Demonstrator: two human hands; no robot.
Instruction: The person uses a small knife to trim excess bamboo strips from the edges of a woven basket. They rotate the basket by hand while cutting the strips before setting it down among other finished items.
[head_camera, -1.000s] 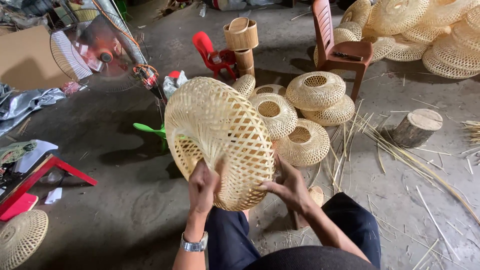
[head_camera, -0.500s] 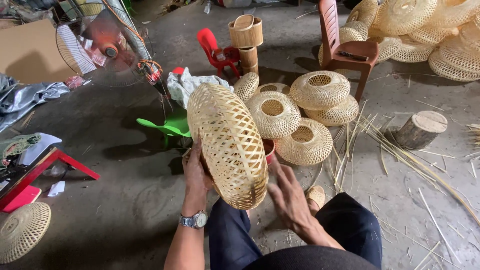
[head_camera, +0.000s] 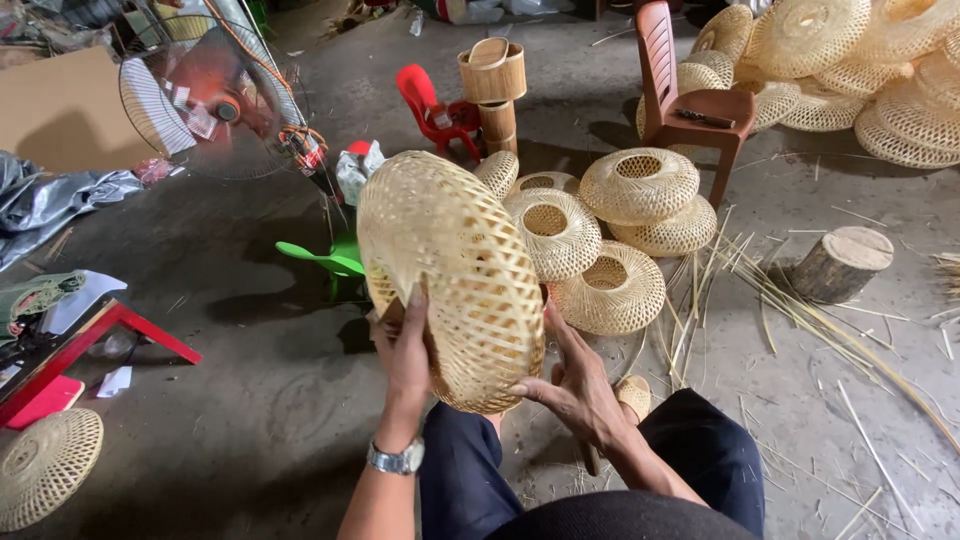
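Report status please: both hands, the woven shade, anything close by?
Left hand grips woven shade rim. Right hand fingers touch its lower edge. Finished shades stacked just beyond.

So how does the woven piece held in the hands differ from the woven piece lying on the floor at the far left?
The held woven piece is domed and deep; the floor piece looks flatter.
The held one stands on edge between the left hand and the right hand; the floor one lies flat, untouched.
The held one appears larger, being nearer the camera.
Both are pale, open-weave and round.

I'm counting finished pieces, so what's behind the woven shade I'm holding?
Behind the woven shade: a green plastic stool and similar bamboo shades on the floor. Anything directly behind it is covered.
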